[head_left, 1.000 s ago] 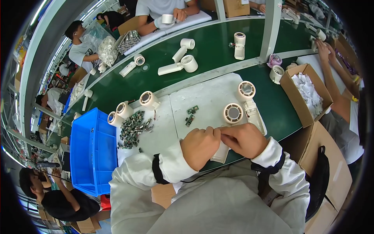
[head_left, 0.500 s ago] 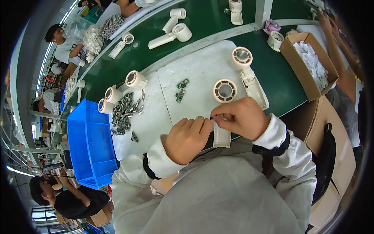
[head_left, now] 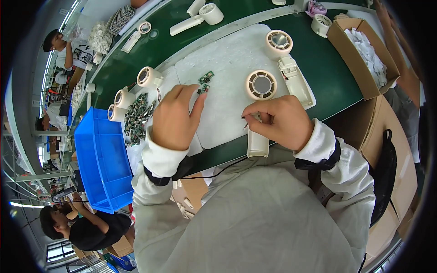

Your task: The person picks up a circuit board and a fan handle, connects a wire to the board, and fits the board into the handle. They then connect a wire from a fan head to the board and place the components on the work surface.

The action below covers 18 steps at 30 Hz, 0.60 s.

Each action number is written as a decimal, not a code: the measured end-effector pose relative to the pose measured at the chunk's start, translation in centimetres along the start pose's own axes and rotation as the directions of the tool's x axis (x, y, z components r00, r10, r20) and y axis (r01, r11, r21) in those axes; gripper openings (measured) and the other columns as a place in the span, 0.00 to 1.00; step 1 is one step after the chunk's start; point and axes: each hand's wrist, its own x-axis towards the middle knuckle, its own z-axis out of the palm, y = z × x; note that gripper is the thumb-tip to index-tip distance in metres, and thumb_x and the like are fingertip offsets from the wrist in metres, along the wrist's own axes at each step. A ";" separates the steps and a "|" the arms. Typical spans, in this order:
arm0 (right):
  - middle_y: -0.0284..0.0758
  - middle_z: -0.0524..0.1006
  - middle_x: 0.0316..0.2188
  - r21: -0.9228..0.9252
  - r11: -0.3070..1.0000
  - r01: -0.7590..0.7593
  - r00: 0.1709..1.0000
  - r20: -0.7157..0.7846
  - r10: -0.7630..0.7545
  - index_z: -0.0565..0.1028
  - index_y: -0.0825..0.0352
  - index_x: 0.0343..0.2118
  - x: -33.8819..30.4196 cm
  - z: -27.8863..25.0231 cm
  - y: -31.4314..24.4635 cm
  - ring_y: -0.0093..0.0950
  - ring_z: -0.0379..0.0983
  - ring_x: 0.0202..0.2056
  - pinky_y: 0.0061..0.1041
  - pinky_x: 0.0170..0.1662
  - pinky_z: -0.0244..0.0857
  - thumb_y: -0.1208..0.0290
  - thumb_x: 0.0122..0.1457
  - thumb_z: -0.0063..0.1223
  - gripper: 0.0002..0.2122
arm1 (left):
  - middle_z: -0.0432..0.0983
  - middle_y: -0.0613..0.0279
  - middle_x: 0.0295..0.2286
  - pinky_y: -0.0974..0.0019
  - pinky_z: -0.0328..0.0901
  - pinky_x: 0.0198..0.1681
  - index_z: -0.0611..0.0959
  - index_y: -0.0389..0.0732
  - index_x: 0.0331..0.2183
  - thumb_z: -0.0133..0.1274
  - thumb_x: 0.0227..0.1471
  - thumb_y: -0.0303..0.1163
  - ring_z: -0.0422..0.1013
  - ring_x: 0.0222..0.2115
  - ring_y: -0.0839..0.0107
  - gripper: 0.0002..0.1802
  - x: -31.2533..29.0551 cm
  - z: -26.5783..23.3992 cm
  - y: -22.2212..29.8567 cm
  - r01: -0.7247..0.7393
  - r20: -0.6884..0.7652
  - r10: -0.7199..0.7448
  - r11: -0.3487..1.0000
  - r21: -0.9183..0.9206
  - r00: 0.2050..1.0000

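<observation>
My left hand (head_left: 175, 117) reaches over the white foam sheet (head_left: 227, 59), thumb and forefinger closed around the edges of a small green circuit board (head_left: 203, 89). A second circuit board (head_left: 206, 77) lies just beyond it. My right hand (head_left: 282, 122) pinches thin wires (head_left: 246, 125) over the pale handle (head_left: 258, 144) of a handheld fan, whose round head (head_left: 261, 85) points away from me; the hand covers the join. To its right lies another fan, with a round head (head_left: 278, 44) and an open, hollow handle (head_left: 297, 82).
A heap of circuit boards (head_left: 136, 119) and several fan heads (head_left: 149, 77) sit at the left by a blue bin (head_left: 102, 161). A cardboard box (head_left: 359, 57) of white pieces stands at right. More fans (head_left: 210, 14) lie on the green table. People work nearby.
My left hand has left the right hand and moved left and away to the circuit board. My right hand stays at the fan handle. The whole view has shifted, so the table appears higher.
</observation>
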 end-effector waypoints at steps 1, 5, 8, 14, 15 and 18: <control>0.32 0.73 0.12 0.005 1.000 -0.010 1.000 0.005 0.010 0.84 0.66 0.35 0.0 0.0 -0.1 0.24 0.68 0.14 0.24 0.22 0.61 0.74 0.52 0.64 0.08 | 0.79 0.51 0.33 0.54 0.71 0.34 0.82 0.35 0.35 0.62 0.55 0.33 0.76 0.31 0.50 0.11 0.0 0.3 -0.4 0.003 -0.001 -0.003 1.000 0.001 1.000; 0.32 0.72 0.12 0.029 0.999 -0.037 0.999 0.019 0.037 0.84 0.66 0.35 0.1 -0.1 -0.2 0.22 0.67 0.13 0.23 0.22 0.61 0.75 0.51 0.64 0.08 | 0.79 0.49 0.33 0.54 0.71 0.35 0.81 0.35 0.38 0.62 0.53 0.28 0.77 0.32 0.48 0.11 0.1 1.4 -1.4 0.039 0.112 -0.040 0.999 0.013 0.993; 0.31 0.71 0.11 0.060 0.997 -0.048 0.999 0.030 0.046 0.84 0.66 0.35 0.3 -0.3 0.1 0.21 0.67 0.13 0.23 0.21 0.60 0.76 0.51 0.64 0.08 | 0.80 0.50 0.33 0.60 0.73 0.37 0.80 0.36 0.42 0.63 0.52 0.24 0.79 0.34 0.56 0.14 0.4 2.0 -1.7 0.138 0.168 -0.108 0.974 -0.180 0.980; 0.30 0.68 0.09 0.096 0.990 -0.102 0.994 0.034 0.100 0.84 0.65 0.35 0.8 -1.0 0.3 0.18 0.63 0.12 0.22 0.20 0.56 0.77 0.51 0.65 0.08 | 0.81 0.55 0.34 0.66 0.74 0.44 0.78 0.34 0.48 0.60 0.56 0.20 0.80 0.38 0.68 0.17 0.8 2.4 1.3 0.338 0.293 -0.174 0.591 -0.733 0.940; 0.29 0.68 0.09 0.096 0.989 -0.114 0.993 0.028 0.111 0.84 0.65 0.35 0.9 -1.0 0.3 0.18 0.62 0.12 0.21 0.20 0.55 0.78 0.50 0.65 0.08 | 0.81 0.56 0.35 0.67 0.74 0.46 0.78 0.33 0.49 0.60 0.57 0.20 0.79 0.39 0.70 0.17 0.6 2.8 1.5 0.365 0.329 -0.158 0.437 -0.822 0.931; 0.28 0.68 0.09 0.134 0.980 -0.145 0.989 -0.015 0.148 0.84 0.66 0.34 1.0 -0.7 0.1 0.16 0.61 0.12 0.20 0.20 0.54 0.78 0.51 0.64 0.07 | 0.81 0.56 0.38 0.67 0.73 0.48 0.78 0.31 0.50 0.58 0.58 0.19 0.79 0.41 0.71 0.17 -0.7 3.7 1.6 0.423 0.405 -0.124 0.192 -0.886 0.906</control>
